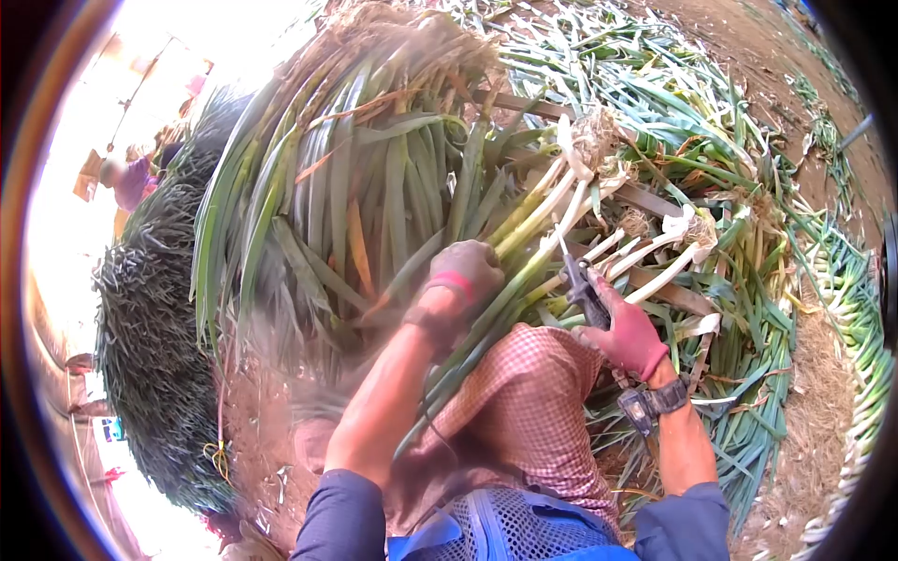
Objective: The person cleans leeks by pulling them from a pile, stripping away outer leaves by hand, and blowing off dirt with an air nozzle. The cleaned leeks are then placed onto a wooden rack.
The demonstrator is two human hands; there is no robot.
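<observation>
My left hand (468, 268), in a dark glove with a pink cuff, is closed around several long green onions (528, 229). Their pale stalks and roots point up and right, and their leaves trail down over my knee. My right hand (622, 329), in a reddish glove, grips a dark air gun (582, 288). The gun's thin nozzle points up beside the held stalks, close to them. More onions with white stems (659, 248) lie just beyond my right hand.
A big bundle of onions (374, 178) with dry roots on top stands at the left, partly blurred. Behind it rises a dark green stack (159, 327). Loose leaves (636, 84) cover the ground ahead, and a row of onions (856, 374) runs along the right.
</observation>
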